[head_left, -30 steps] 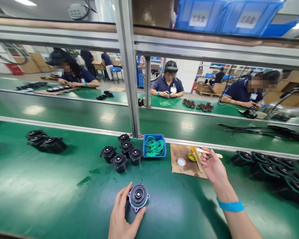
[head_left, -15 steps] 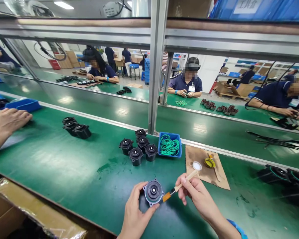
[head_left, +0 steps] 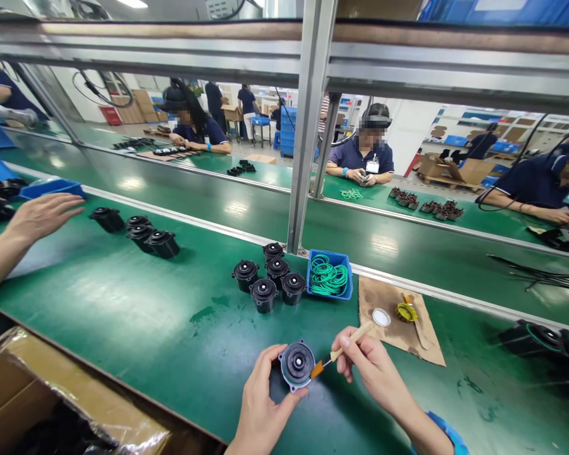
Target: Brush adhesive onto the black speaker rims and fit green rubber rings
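Observation:
My left hand [head_left: 265,398] grips a round black motor housing [head_left: 298,368] by its sides, thumb at the lower rim and fingers at the left. Its top faces up and shows a stepped centre with a small pale tip. Held in my right hand [head_left: 365,363] by its wooden handle is a small paintbrush [head_left: 344,346]. The orange bristles meet the right edge of the housing's rim. Beyond my hands stand several similar black housings [head_left: 264,292]. Beside them a blue bin [head_left: 349,292] holds green rubber rings [head_left: 327,275].
To the right, stained cardboard [head_left: 427,347] carries a white round lid [head_left: 382,317], a yellow-rimmed pot [head_left: 406,311] and another brush. More housings [head_left: 531,338] stand far right. A co-worker's hand [head_left: 45,218] is at far left near other housings [head_left: 159,243]. A metal post [head_left: 308,139] rises behind the bin.
The brush bristles have come up against the housing's rim. At the left, the co-worker's hand has lifted away from the table, and another housing now stands there. The whole view has shifted slightly.

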The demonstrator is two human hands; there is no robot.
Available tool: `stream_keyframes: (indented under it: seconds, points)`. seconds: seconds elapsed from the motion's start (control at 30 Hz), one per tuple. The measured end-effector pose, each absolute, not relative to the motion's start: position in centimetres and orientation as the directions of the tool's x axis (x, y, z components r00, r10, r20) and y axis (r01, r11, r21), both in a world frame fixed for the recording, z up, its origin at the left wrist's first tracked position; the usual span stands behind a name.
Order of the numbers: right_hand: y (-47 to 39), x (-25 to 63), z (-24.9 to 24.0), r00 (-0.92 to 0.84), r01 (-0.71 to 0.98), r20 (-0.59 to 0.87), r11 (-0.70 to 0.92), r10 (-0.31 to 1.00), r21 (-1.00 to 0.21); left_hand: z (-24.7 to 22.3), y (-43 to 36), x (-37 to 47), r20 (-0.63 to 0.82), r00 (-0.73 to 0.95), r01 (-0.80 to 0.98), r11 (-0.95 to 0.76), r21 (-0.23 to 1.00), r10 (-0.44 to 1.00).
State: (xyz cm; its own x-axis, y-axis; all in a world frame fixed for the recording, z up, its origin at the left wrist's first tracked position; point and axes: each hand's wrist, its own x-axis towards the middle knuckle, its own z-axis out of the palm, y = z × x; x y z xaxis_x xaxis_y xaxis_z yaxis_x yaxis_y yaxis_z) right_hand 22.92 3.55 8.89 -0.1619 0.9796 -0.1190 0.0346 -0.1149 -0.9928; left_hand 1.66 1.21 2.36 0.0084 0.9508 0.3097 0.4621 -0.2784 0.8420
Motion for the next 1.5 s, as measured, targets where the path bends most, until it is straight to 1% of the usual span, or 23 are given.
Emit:
stream_keyframes:
  seconds: [0.3, 0.37, 0.47, 0.53, 0.6, 0.7, 0.8, 0.93, 1.13, 1.3, 1.4, 1.5]
  points:
    - [4.9, 22.6, 9.5, -0.117, 0.135, -0.006, 0.010, 0.993, -0.991, 2.3, 1.3, 1.7, 0.296, -0.001, 0.428, -0.267, 0.864, 0.955]
    - [5.0, 22.5, 9.6, -0.107, 0.124, 0.007, 0.021, 0.994, -0.992, 2.1, 1.2, 1.7, 0.307, -0.006, 0.419, -0.276, 0.865, 0.952]
    - [4.6, 22.4, 10.0, -0.059, 0.063, 0.023, 0.027, 0.998, -0.998, 1.5, 0.9, 1.7, 0.335, -0.039, 0.428, -0.287, 0.857, 0.942]
    - [4.1, 22.5, 10.2, -0.005, 0.044, 0.050, 0.050, 0.999, -0.998, 1.3, 0.7, 1.6, 0.402, -0.035, 0.462, -0.342, 0.818, 0.915]
    - [3.4, 22.6, 10.2, 0.046, 0.071, 0.093, 0.089, 0.995, -0.994, 1.3, 0.6, 1.5, 0.504, 0.012, 0.504, -0.440, 0.743, 0.864]
    - [2.6, 22.6, 10.1, 0.095, 0.167, 0.169, 0.152, 0.981, -0.974, 1.7, 0.6, 1.5, 0.632, 0.067, 0.540, -0.560, 0.628, 0.772]
    - [2.1, 22.4, 10.0, 0.107, 0.271, 0.250, 0.214, 0.962, -0.938, 2.3, 0.6, 1.7, 0.694, 0.089, 0.550, -0.616, 0.564, 0.715]
    - [2.0, 22.2, 10.2, 0.067, 0.369, 0.341, 0.294, 0.938, -0.882, 2.6, 0.5, 1.7, 0.725, 0.138, 0.560, -0.657, 0.505, 0.675]
    - [2.0, 21.5, 11.0, -0.029, 0.458, 0.482, 0.440, 0.876, -0.772, 2.2, 0.6, 1.6, 0.750, 0.168, 0.570, -0.684, 0.455, 0.640]
    - [1.7, 21.1, 11.5, -0.146, 0.449, 0.549, 0.549, 0.823, -0.705, 2.1, 0.6, 1.5, 0.760, 0.192, 0.561, -0.705, 0.434, 0.621]
    - [1.5, 20.9, 11.6, -0.271, 0.431, 0.612, 0.662, 0.743, -0.613, 1.9, 0.6, 1.4, 0.753, 0.205, 0.557, -0.707, 0.436, 0.626]
    - [1.0, 20.9, 11.4, -0.384, 0.396, 0.633, 0.739, 0.673, -0.545, 1.7, 0.6, 1.3, 0.745, 0.225, 0.551, -0.713, 0.434, 0.628]
